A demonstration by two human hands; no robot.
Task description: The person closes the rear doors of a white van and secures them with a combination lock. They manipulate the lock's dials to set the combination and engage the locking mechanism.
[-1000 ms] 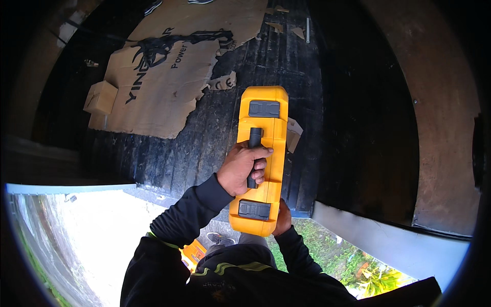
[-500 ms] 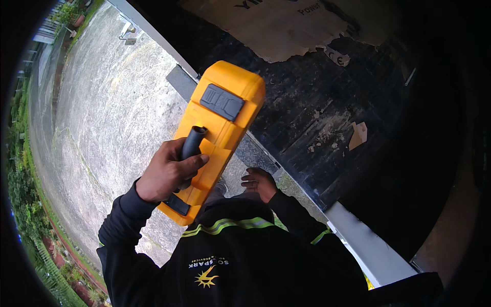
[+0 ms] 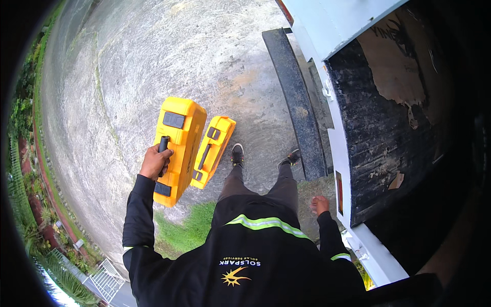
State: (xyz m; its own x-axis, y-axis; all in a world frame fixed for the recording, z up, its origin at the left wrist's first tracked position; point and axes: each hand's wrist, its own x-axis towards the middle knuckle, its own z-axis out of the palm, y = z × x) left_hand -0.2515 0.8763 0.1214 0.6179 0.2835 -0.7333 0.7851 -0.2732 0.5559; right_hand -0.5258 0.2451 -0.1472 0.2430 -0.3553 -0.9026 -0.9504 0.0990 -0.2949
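Observation:
My left hand [image 3: 156, 161] is closed around the black handle of a large yellow hard case [image 3: 177, 148], which hangs at my left side above the ground. A smaller yellow case [image 3: 213, 150] with a black handle is right beside it, near my left shoe [image 3: 236, 152]; I cannot tell whether it stands on the ground. My right hand [image 3: 320, 204] hangs loose and empty at my right side, close to the white rear edge of a truck bed [image 3: 341, 169].
The truck's dark, worn bed floor [image 3: 383, 138] carries a torn sheet of cardboard [image 3: 396, 71]. A black rear bumper step [image 3: 296, 102] sits just ahead of my right shoe [image 3: 292, 156]. Concrete paving [image 3: 153, 61] spreads to the left, with a grass patch [image 3: 186, 230] beneath me.
The large yellow case has come off the truck bed and down to my left side. My right hand has let go of it. My view has swung from the bed to the ground.

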